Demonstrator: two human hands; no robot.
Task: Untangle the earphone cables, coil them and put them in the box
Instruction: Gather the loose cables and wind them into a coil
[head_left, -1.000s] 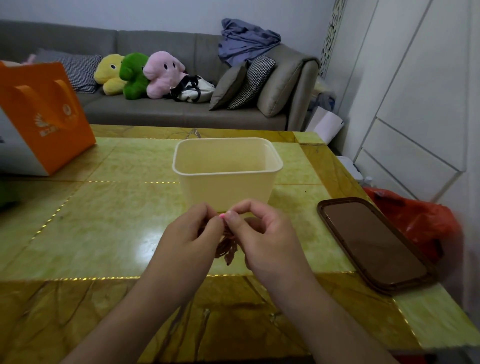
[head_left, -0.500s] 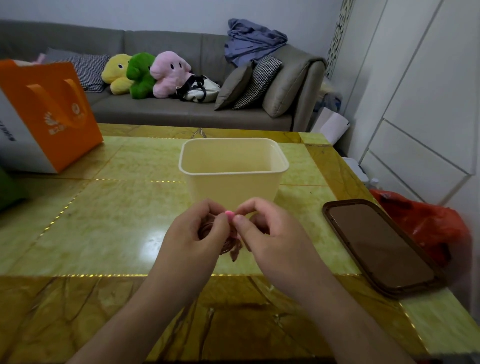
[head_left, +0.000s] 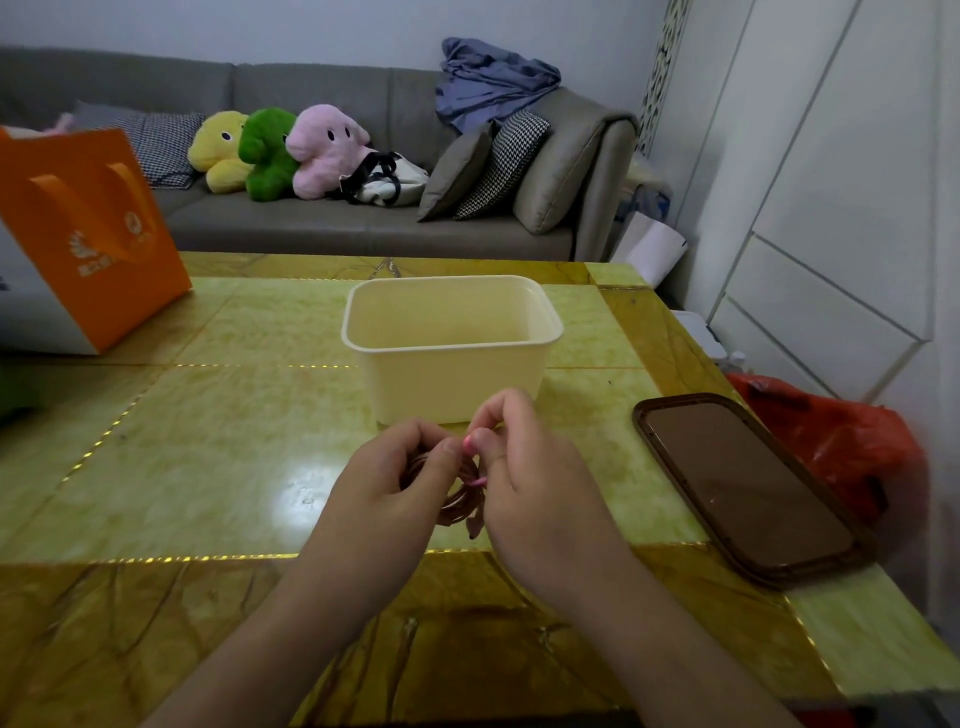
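Brownish-pink earphone cable (head_left: 460, 496), wound into a small coil, hangs between the two hands above the glossy green-and-gold worktop (head_left: 218, 457), just in front of the box. Left hand (head_left: 379, 493) has its fingers curled round the coil's left side, thumb tip pressed against it. Right hand (head_left: 530, 483) pinches the cable at the coil's upper right, fingers bent. Cream plastic box (head_left: 452, 345) stands open near the worktop's middle, towards the far edge. A brown lid (head_left: 748, 493) lies flat by the right edge, well apart from the hands. An orange bag (head_left: 88, 234) stands at the far left corner.
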